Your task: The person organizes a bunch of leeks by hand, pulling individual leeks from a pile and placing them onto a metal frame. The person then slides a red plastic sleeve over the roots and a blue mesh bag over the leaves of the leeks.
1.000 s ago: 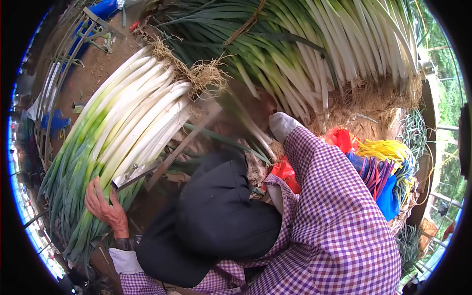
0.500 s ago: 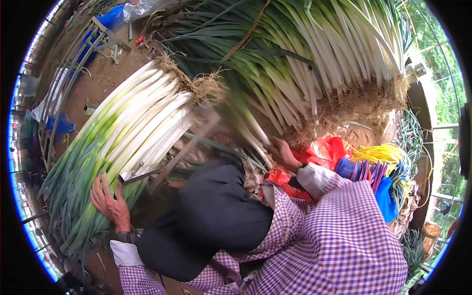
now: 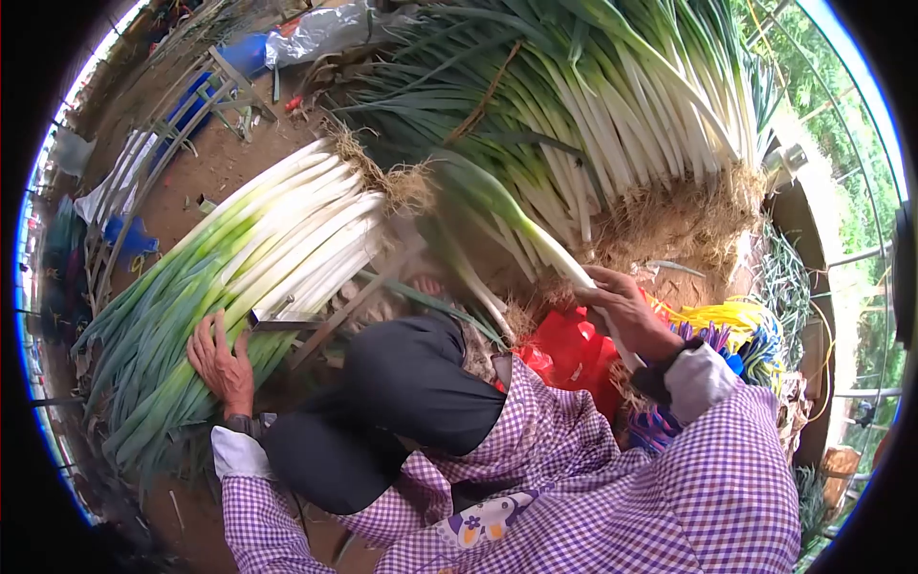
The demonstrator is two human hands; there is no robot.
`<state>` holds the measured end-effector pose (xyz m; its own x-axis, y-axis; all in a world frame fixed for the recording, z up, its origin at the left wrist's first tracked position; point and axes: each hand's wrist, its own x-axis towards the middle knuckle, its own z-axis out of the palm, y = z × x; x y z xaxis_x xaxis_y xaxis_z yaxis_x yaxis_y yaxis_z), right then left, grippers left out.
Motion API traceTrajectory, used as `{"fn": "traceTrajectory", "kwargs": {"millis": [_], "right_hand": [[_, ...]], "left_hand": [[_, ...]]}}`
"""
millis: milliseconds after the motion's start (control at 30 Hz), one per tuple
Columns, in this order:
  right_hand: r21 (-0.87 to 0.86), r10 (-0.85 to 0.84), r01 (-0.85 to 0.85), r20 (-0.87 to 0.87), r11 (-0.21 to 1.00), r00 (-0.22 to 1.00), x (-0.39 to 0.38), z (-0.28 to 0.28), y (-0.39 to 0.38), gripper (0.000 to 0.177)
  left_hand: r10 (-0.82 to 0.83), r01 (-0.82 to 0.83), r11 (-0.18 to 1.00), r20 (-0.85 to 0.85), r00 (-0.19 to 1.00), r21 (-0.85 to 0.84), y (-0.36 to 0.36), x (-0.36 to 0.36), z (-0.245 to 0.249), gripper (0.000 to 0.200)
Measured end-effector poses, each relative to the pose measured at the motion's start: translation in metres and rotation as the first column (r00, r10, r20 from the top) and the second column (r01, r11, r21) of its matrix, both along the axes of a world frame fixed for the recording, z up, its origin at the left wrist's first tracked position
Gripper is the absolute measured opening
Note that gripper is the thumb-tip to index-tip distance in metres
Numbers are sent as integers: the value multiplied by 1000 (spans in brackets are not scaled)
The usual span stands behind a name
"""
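Note:
My left hand [image 3: 224,367] lies with fingers spread on the green leaves of a laid-out bundle of leeks [image 3: 277,225], beside a metal bracket [image 3: 287,323]. The white stalks and roots of this bundle point up and away from me. My right hand [image 3: 631,311] is closed around the white stalk of a single leek [image 3: 555,253], whose green leaves reach up and left, blurred in part. Just under that stalk is a red plastic bag [image 3: 574,349]. Another leek stalk [image 3: 483,295] slants down toward my knees.
A large pile of leeks [image 3: 631,115] with roots toward me fills the far side. Yellow ties [image 3: 732,320] and purple ties [image 3: 655,428] lie at the right. A wooden bar [image 3: 354,316] slants beside the bundle. Bent strips [image 3: 143,191] and blue plastic [image 3: 129,236] are at the left.
My right hand has moved right and lifted a leek from near the red bag. My left hand stays on the bundle's leaves. The view has shifted slightly.

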<state>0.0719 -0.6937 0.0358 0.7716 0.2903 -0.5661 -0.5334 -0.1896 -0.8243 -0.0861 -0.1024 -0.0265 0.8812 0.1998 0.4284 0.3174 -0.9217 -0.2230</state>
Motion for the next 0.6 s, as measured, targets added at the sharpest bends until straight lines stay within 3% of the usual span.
{"fn": "traceTrajectory", "kwargs": {"millis": [200, 300, 400, 600], "right_hand": [[185, -154, 167, -78, 969, 985, -42, 101, 0, 47], [185, -45, 48, -18, 981, 999, -49, 134, 13, 50], [249, -60, 42, 63, 968, 996, -49, 155, 41, 54], [271, 208, -347, 434, 898, 877, -8, 168, 118, 57]], "left_hand": [[1, 0, 999, 17, 1000, -36, -5, 1, 3, 60], [-6, 8, 998, 36, 999, -60, -7, 2, 5, 60], [20, -19, 996, 19, 1000, -92, -8, 0, 6, 61], [-1, 11, 994, 92, 996, -106, -10, 1, 9, 62]]}}
